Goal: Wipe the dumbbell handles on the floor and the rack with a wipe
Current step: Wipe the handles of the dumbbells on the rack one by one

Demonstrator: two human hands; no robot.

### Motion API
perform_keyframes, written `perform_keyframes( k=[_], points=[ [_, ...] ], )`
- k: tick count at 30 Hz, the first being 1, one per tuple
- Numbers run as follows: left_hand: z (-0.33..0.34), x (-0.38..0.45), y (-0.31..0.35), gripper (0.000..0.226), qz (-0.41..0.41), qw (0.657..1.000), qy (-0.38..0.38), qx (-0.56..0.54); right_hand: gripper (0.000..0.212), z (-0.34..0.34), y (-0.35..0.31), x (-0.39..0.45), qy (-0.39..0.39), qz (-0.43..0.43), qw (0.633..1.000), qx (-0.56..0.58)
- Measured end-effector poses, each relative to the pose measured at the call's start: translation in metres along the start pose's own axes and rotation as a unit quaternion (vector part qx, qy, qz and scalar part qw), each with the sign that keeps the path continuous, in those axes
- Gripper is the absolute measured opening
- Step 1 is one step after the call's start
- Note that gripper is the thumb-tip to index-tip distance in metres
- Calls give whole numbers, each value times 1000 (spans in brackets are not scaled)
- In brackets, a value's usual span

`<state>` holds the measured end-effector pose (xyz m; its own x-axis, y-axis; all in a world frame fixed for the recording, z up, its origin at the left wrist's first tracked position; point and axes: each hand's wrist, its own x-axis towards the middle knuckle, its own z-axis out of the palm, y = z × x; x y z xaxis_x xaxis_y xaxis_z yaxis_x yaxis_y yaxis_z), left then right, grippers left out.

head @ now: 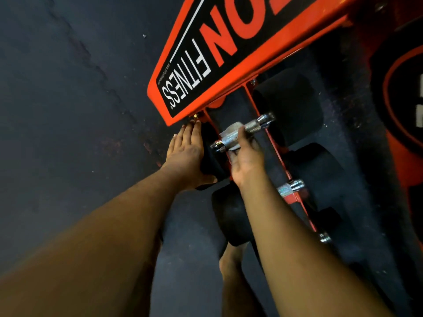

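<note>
Working along the red rack, which is filling the upper centre and right of the frame, with dark rubber floor taking the whole left side. Rack beam is running diagonally from frame centre to upper right; dumbbells are sitting on its lower rails below that beam, black heads either side. Next down in size: the near dumbbell head at frame centre, and the left hand is lying flat against it, fingers straight and together, thumb hooked under the lower edge, so bracing, not gripping. Judging that is the right call: it is stopping the dumbbell rolling while the handle gets rubbed. Right hand is reaching in from the lower right, fingers curling under the dumbbell handle, pinching the wipe around it; the wipe is covering roughly the left half of the knurled chrome bar, the right half is showing bare. To do this step well: be sliding the wrapped wipe toward the right collar while twisting, since knurling is trapping grime and a straight pass is only hitting the peaks. Be keeping the wipe fully round the bar, underside included; cannot tell if the underside is covered now. A second handle is waiting lower right, partly hidden behind the right forearm; a third chrome end is peeking out further down. Risk: fingers catching between handle and rail.
</note>
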<state>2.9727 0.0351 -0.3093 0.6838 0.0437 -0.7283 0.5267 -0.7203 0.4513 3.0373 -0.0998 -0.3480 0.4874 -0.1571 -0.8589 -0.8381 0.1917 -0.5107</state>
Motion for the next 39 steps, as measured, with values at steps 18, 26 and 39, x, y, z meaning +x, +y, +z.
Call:
perform_keyframes(
  k=[18,26,39],
  points=[
    [21,-9,0,146,3,995,96,-9,58,-48,-14,20,-193,-543,365,-731],
    [88,-57,28,110,18,974,223,-28,50,-129,-10,-16,-180,-512,555,-631],
    [186,-81,60,141,21,999,41,2,63,-232,24,-18,-223,-457,239,-827]
  ],
)
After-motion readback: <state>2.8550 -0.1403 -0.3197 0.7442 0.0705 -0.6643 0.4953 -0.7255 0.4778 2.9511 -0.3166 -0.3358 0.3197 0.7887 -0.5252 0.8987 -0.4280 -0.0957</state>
